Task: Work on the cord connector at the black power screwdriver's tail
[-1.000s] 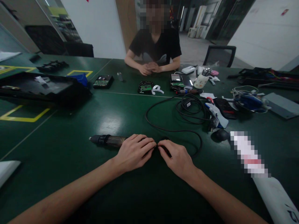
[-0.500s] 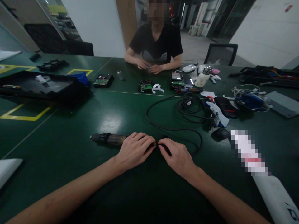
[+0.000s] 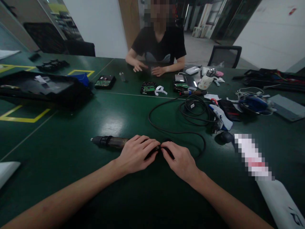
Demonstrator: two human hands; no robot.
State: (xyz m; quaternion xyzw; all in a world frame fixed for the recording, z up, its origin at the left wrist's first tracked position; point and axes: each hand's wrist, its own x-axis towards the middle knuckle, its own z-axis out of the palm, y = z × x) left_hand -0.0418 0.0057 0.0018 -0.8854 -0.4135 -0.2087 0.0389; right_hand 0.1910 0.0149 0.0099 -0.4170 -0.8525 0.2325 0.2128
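While the electric screwdriver lies on the table, the left hand I watch remotely wraps its rear, presumably to steady it; the right hand pinches narrowly just beside that end, but I cannot tell whether it holds the black cable.

Bare forearms & fingers, L+R

There are one power screwdriver, three circuit boards and one cup.

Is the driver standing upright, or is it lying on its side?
On its side: the driver lies along the table, tip leftward, the left hand over its rear.
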